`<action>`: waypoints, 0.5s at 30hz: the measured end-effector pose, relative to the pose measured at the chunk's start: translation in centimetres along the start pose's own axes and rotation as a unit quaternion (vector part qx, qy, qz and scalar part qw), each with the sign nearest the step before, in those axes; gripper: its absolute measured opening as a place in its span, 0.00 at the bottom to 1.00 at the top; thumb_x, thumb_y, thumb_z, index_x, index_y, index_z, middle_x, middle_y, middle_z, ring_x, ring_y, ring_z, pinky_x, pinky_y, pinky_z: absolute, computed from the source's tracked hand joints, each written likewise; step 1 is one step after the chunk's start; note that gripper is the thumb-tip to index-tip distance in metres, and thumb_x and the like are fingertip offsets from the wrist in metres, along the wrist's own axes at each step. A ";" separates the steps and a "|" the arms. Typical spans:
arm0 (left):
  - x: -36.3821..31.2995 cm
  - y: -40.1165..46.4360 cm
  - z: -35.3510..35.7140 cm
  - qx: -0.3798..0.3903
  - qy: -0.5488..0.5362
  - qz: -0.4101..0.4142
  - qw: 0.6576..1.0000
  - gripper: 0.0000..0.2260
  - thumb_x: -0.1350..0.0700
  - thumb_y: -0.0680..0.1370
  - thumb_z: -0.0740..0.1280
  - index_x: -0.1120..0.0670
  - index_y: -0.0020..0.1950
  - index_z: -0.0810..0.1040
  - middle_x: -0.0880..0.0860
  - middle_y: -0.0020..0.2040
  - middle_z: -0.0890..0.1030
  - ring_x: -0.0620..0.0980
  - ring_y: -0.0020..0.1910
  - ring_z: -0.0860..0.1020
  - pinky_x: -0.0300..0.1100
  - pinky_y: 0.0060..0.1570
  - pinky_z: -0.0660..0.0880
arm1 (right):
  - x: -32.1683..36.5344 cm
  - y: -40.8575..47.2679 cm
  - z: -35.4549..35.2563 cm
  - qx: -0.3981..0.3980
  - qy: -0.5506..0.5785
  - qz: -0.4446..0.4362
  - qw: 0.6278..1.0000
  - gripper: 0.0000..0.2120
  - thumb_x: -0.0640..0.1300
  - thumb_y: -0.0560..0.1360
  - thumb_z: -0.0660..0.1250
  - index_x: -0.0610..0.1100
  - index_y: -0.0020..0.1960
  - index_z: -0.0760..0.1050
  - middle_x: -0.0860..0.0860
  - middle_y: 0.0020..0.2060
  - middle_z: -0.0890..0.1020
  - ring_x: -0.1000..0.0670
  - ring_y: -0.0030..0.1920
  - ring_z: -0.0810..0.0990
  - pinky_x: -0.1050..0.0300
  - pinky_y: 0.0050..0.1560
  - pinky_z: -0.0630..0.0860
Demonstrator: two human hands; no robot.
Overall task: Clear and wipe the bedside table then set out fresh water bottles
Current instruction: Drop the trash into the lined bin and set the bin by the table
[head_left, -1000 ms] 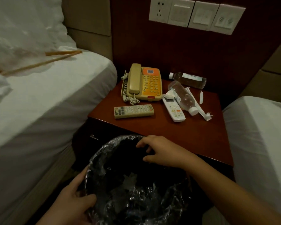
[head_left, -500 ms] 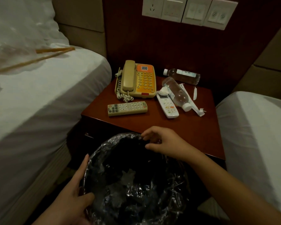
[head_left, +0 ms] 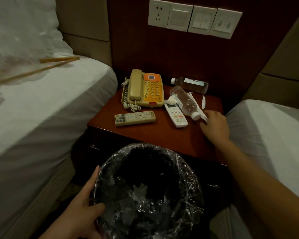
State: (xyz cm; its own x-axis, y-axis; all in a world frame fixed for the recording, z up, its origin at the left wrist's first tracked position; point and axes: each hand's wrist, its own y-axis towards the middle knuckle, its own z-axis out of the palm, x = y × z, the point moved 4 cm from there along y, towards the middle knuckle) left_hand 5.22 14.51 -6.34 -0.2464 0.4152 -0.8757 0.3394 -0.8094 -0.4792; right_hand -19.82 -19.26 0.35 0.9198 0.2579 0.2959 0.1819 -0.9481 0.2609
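Two clear plastic water bottles lie on their sides at the back right of the reddish-brown wooden bedside table [head_left: 155, 135]. The nearer bottle [head_left: 184, 100] points its white cap toward the front and rests partly across a white remote control [head_left: 175, 114] and a long white paper wrapper [head_left: 203, 116]. The farther bottle [head_left: 190, 84], with a pale label, lies against the dark wall panel with its cap to the left. A crumpled white tissue [head_left: 171, 100] sits at the top end of the white remote.

The right hand [head_left: 215, 125] hovers low over the table's right side, palm down, fingers loosely spread, its fingertips at the near end of the wrapper and just beside the nearer bottle's cap; whether it touches either I cannot tell. It grips nothing that shows.

The left hand [head_left: 86, 209] holds the near rim of a round waste bin lined with a crinkled black plastic bag [head_left: 145, 195], thumb hooked over the edge and fingers flat along the outside. The bin stands in front of the table, below its front edge.

Further left on the table are a beige and orange corded telephone [head_left: 143, 90] and, in front of it, a grey remote control [head_left: 135, 118]. White-sheeted beds flank the table; two wooden sticks [head_left: 41, 69] lie on the left bed [head_left: 41, 109].
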 end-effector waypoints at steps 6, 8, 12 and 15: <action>0.0 -0.3 0.5 0.017 0.013 -0.035 0.999 0.42 0.76 0.74 0.61 0.32 0.70 0.61 0.52 0.64 0.76 0.50 0.35 0.79 0.39 0.24 0.75 | 0.1 -0.8 1.6 -0.001 -0.022 0.013 1.000 0.10 0.39 0.76 0.62 0.39 0.55 0.78 0.39 0.54 0.76 0.38 0.55 0.72 0.46 0.53 0.71; -0.1 -0.3 0.5 0.020 0.007 -0.035 0.999 0.41 0.77 0.74 0.60 0.31 0.67 0.62 0.51 0.62 0.77 0.51 0.33 0.80 0.39 0.23 0.75 | 0.0 -1.1 1.7 -0.013 0.001 0.008 1.000 0.10 0.36 0.75 0.62 0.38 0.53 0.78 0.39 0.53 0.76 0.38 0.54 0.72 0.48 0.52 0.70; -0.3 0.0 0.5 0.008 0.005 -0.001 1.000 0.41 0.81 0.72 0.58 0.37 0.67 0.64 0.47 0.60 0.76 0.47 0.36 0.82 0.35 0.26 0.75 | -0.6 -1.7 0.9 -0.036 0.073 0.021 0.996 0.07 0.35 0.74 0.64 0.40 0.51 0.78 0.41 0.51 0.77 0.46 0.46 0.73 0.58 0.40 0.68; -0.3 0.1 0.7 0.011 0.005 -0.006 1.000 0.40 0.81 0.72 0.58 0.38 0.68 0.64 0.52 0.62 0.77 0.44 0.30 0.80 0.34 0.24 0.74 | -0.1 -2.1 -1.6 -0.093 0.161 0.043 0.982 0.09 0.37 0.75 0.64 0.41 0.54 0.78 0.43 0.53 0.77 0.49 0.48 0.75 0.59 0.43 0.69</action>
State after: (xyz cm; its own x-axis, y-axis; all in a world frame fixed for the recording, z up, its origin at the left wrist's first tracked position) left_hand 4.74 14.02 -6.07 -0.2408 0.4284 -0.8709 0.3174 -0.8132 -0.4877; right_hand -20.88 -16.95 1.27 0.7653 0.2524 0.5921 0.0143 -0.9264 0.3764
